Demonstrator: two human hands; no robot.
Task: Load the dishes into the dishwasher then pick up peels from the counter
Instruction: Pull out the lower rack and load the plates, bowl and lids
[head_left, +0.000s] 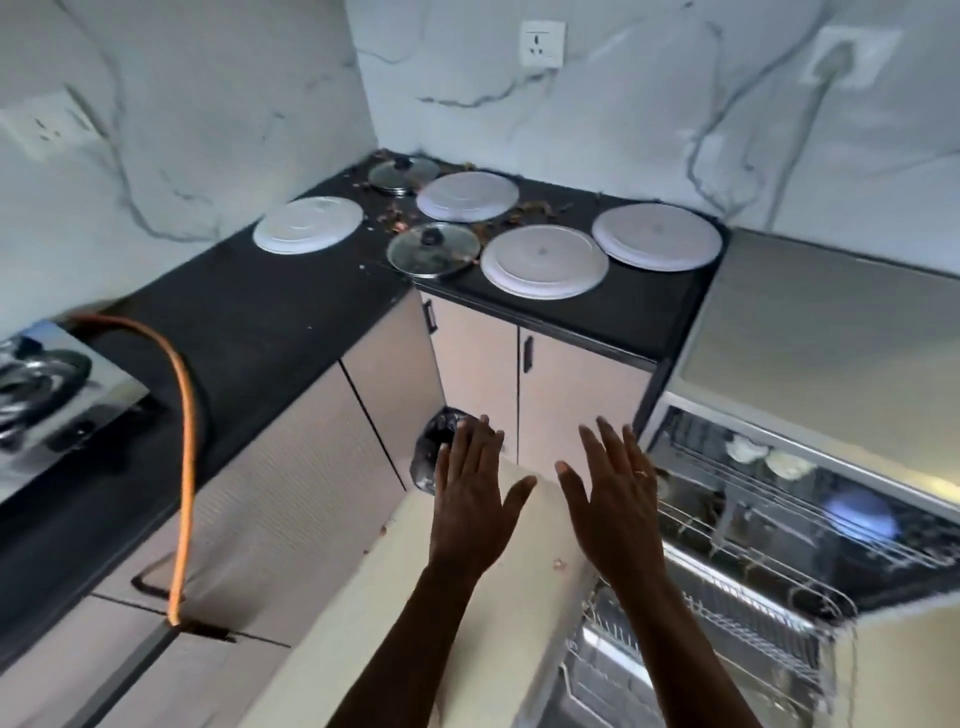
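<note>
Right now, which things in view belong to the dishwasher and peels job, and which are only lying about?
For the job:
- four white plates on the black counter
- two glass pot lids
- brown peels scattered among them
- open dishwasher, racks pulled out
- both empty hands

Lying about:
- gas stove
- orange hose
- wall socket

A home kitchen: a black L-shaped counter runs along marble-patterned wall tiles with wall sockets, above beige cabinet doors. A steel gas stove with an orange hose sits at the left. White plates and glass pot lids lie on the counter, and an open dishwasher shows its wire racks at the right
</note>
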